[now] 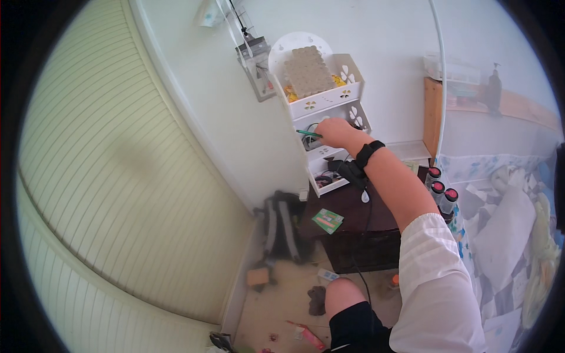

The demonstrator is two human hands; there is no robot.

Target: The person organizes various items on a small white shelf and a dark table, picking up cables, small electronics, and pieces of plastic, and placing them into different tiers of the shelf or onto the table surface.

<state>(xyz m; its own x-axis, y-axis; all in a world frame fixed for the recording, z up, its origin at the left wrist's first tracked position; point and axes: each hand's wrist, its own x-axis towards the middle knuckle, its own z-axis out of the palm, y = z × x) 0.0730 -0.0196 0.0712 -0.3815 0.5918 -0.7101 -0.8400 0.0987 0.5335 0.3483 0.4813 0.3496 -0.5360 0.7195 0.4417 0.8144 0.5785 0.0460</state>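
Note:
My right hand (336, 131) grips a green pen (309, 133) in front of the middle tier of a white three-tier rack (295, 108). The pen points left, past the fingers. Behind the hand, cables (311, 143) lie in that tier, partly hidden. On the top tier a beige bumpy-surfaced block (310, 73) rests among yellow packets (338, 80). Small mixed items (325, 180) fill the lowest tier. A black strap (370, 152) circles my wrist, and a black device on a cord (348, 171) hangs just below it. My left hand is out of view.
The rack stands on a dark brown cabinet (348, 216) with a green card (327, 220) on top. Red-lidded jars (449, 198) line its right side. A dark backpack (287, 229) leans left of it. A pink tube (312, 337) and a grey cloth (316, 300) lie on the floor.

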